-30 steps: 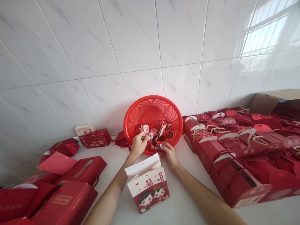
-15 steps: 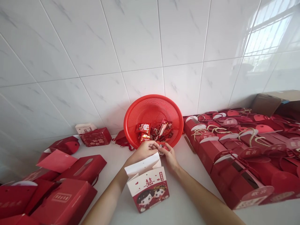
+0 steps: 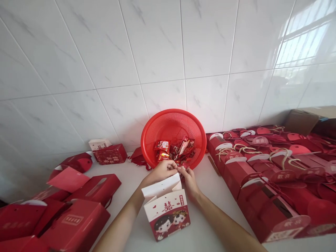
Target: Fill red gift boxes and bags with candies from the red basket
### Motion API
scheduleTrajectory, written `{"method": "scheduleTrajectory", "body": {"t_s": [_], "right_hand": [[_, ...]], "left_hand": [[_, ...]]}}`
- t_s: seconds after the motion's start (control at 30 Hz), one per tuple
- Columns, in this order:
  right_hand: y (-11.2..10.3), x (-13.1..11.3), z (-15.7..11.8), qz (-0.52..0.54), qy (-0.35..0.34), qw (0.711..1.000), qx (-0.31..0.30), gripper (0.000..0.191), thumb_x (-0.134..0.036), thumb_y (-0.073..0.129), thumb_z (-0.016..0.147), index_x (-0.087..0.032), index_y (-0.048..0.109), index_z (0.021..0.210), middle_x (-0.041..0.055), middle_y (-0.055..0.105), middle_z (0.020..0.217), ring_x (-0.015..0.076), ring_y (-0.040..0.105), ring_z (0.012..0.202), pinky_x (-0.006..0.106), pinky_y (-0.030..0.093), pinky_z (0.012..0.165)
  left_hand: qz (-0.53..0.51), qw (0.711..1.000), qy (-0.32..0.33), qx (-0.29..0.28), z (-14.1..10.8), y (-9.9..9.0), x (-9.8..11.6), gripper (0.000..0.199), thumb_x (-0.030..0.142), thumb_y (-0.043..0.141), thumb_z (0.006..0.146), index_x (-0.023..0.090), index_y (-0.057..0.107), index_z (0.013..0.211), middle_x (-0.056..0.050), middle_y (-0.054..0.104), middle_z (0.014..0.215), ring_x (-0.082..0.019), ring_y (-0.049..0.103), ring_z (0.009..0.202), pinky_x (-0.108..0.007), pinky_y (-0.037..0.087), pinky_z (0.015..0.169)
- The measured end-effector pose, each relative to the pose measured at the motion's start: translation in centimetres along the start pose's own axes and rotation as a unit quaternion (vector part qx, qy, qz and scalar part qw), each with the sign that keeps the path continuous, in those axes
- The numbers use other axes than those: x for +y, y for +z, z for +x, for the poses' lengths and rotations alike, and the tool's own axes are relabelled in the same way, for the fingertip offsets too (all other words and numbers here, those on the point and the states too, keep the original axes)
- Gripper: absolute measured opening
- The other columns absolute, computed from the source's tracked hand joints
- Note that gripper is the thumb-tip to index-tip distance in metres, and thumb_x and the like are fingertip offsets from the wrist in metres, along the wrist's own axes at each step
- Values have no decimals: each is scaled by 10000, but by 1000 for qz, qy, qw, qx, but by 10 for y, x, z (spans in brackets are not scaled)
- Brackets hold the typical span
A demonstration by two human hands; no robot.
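Observation:
My left hand [image 3: 163, 171] and my right hand [image 3: 191, 182] meet at the front rim of a red plastic basket [image 3: 147, 134]. Their fingertips pinch a small red candy packet [image 3: 183, 166], mostly covered by the fingers. Inside the basket, several red-wrapped candies [image 3: 163, 154] lie at the bottom. Between my forearms stands a white and red gift box [image 3: 169, 217] with two cartoon figures on its front, its top flap up and open. Neither hand touches the box visibly.
Red gift boxes [image 3: 76, 220] lie in a loose group on the left. A small red box [image 3: 111, 154] rests near the tiled wall [image 3: 162, 45]. Rows of red handled boxes [image 3: 262, 203] fill the right side, with a brown carton [image 3: 301, 120] behind.
The view has shifted slightly, so everything sits a little lower and to the right. My fingers have drawn closer together over the candy packet, and less of it shows.

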State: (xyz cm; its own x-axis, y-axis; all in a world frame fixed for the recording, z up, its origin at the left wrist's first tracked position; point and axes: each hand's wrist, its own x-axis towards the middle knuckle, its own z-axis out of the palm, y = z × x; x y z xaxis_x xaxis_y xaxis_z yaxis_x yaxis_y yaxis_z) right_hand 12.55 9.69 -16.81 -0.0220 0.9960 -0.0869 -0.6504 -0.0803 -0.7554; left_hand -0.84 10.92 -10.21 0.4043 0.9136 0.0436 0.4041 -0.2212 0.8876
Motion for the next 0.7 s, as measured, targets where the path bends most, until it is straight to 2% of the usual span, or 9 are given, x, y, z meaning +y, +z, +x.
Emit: {"method": "scheduleTrajectory", "body": {"t_s": [0.07, 0.13, 0.23, 0.33, 0.43, 0.5, 0.57, 0.7], "right_hand": [[0, 1, -1, -8, 2, 1000, -7, 465, -460, 880, 543, -197, 514, 662, -66, 495, 540, 94, 457, 501, 226, 357, 482], [0, 2, -1, -21, -2, 1000, -16, 412, -419, 845, 565, -198, 509, 653, -66, 490, 545, 92, 445, 506, 227, 359, 490], [-2, 3, -1, -35, -6, 999, -21, 382, -377, 824, 558, -200, 497, 644, -63, 500, 565, 95, 449, 533, 226, 365, 509], [-3, 3, -1, -45, -3, 998, -36, 369, -340, 837, 525, -192, 540, 687, -57, 531, 589, 103, 463, 556, 233, 378, 533], [-3, 2, 0, -54, 0, 997, -55, 380, -298, 835, 503, -192, 579, 763, -56, 562, 601, 107, 470, 560, 242, 392, 557], [-2, 2, 0, -58, 1, 996, -64, 370, -272, 816, 500, -192, 596, 787, -50, 581, 617, 108, 472, 565, 241, 392, 561], [-2, 3, 0, -61, -1, 996, -70, 353, -267, 788, 508, -186, 626, 810, -40, 596, 647, 109, 476, 577, 238, 387, 559], [-2, 3, -1, -74, 2, 996, -52, 306, -310, 741, 523, -177, 652, 782, -26, 588, 667, 119, 478, 602, 237, 383, 555]], "left_hand": [[30, 999, 3, -11, 1, -6, 0, 150, 319, 661, 798, 174, 638, 830, -37, 698, 828, -195, 660, 800, -287, 503, 710], [78, 997, 23, 4, 5, -13, -2, 130, 305, 652, 792, 176, 648, 792, -40, 708, 818, -200, 660, 791, -296, 506, 720], [165, 981, 52, 85, 10, -26, -5, 87, 258, 625, 807, 182, 665, 788, -53, 737, 846, -217, 678, 814, -322, 517, 774], [283, 936, 47, 202, 11, -36, -6, 105, 171, 586, 823, 184, 690, 835, -84, 759, 946, -254, 693, 927, -364, 513, 874], [400, 878, 5, 264, 9, -40, -5, 170, 144, 570, 847, 181, 717, 923, -118, 759, 1028, -301, 679, 1022, -415, 491, 932], [454, 849, -35, 267, 8, -38, -4, 213, 165, 579, 867, 168, 720, 1027, -147, 757, 1075, -342, 659, 1070, -451, 475, 937], [487, 833, -66, 255, 7, -33, -5, 278, 197, 592, 885, 153, 700, 1138, -169, 757, 1096, -373, 638, 1105, -478, 450, 945], [501, 830, -91, 227, 10, -23, -9, 352, 242, 570, 928, 134, 653, 1253, -170, 773, 1066, -383, 633, 1100, -498, 399, 972]]}}
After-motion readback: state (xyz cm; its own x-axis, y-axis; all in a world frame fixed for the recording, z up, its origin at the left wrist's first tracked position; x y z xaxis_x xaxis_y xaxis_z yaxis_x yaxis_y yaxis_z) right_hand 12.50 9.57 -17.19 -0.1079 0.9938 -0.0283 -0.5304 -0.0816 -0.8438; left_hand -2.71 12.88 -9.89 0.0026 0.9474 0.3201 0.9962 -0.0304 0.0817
